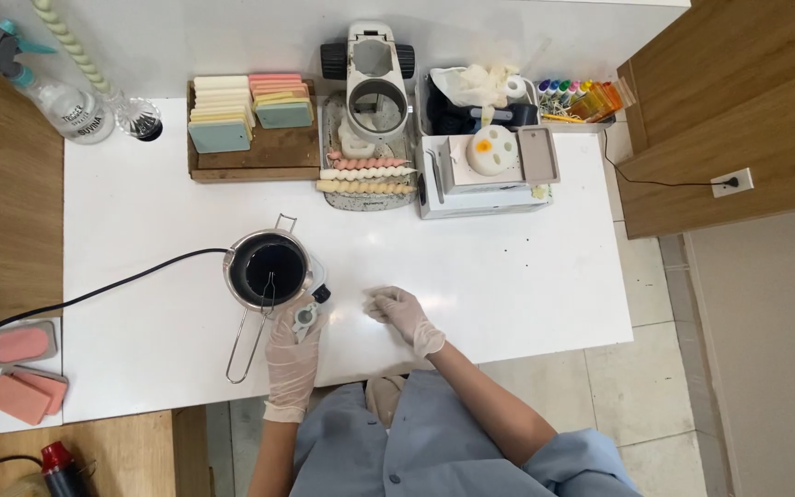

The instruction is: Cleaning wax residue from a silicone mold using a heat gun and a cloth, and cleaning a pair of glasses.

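The melting pot (265, 268), a small metal pot with dark liquid inside, sits toward the near-left part of the white table (508, 267). A wire handle juts from its far rim and a longer wire loop trails from its near side toward the table edge. A black cord (94, 293) runs off to the pot's left.

Just on the near-right side of the pot, the gloved left hand (293, 342) is closed around a small grey knob (305, 318) at the pot's base. To the right of the pot, a little apart, the gloved right hand (397, 309) rests on the bare table, fingers loosely curled, holding nothing that I can make out.

Beyond the pot, a wooden tray (255, 156) holds stacked pastel slabs. Right of that stand twisted candles (365, 175). Far left of the pot stands a spray bottle (52, 92).
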